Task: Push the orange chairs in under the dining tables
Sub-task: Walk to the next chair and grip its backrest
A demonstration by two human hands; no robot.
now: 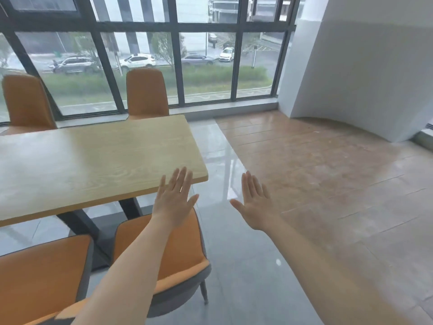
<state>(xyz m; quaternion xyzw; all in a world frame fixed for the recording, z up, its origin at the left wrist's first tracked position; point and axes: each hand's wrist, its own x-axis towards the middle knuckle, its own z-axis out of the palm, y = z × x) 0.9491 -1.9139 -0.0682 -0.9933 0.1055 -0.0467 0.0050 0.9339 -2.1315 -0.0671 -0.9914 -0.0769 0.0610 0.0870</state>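
1. We hold both hands out flat with fingers spread, gripping nothing: the left hand point(172, 200) hovers over the near right chair point(180, 249), the right hand point(254, 202) over bare floor point(246, 266) beside it.
2. On the far side of the table point(93, 160), two orange chairs, the far left chair point(25, 102) and the far right chair point(147, 92), stand close against the edge, so we judge them pushed in.
3. On our side, the near right chair and the near left chair point(39, 273) show their whole seats in front of the table edge; we judge these still to be pushed in.
4. The table's dark legs point(77, 221) stand between the two near chairs, so each should slide straight.
5. To the right the floor lies open up to the window point(206, 66) and the white wall point(363, 78), giving us room to step.
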